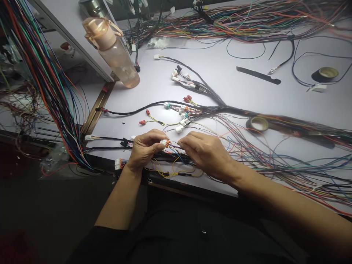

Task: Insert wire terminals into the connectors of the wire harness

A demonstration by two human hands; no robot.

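Note:
Between thumb and fingers, my left hand (144,146) pinches a small white and orange wire connector (165,143) with several thin wires coming out of its right side. Just right of it, my right hand (207,152) is closed in a pinch on a thin wire whose tip points toward the connector. A small gap shows between the two hands. Behind them lies a black-wrapped wiring harness (209,107) with branches ending in white, teal and red connectors. A white multi-pin connector (118,164) rests left of my left wrist, and yellow wires (165,173) loop below my hands.
A peach-lidded water bottle (118,55) stands at the back left. Tape rolls (257,124) and a flat black strip (258,75) lie on the white table (165,82). Bundled wires (247,25) run along the back; more hang at left (41,73) and spread at right.

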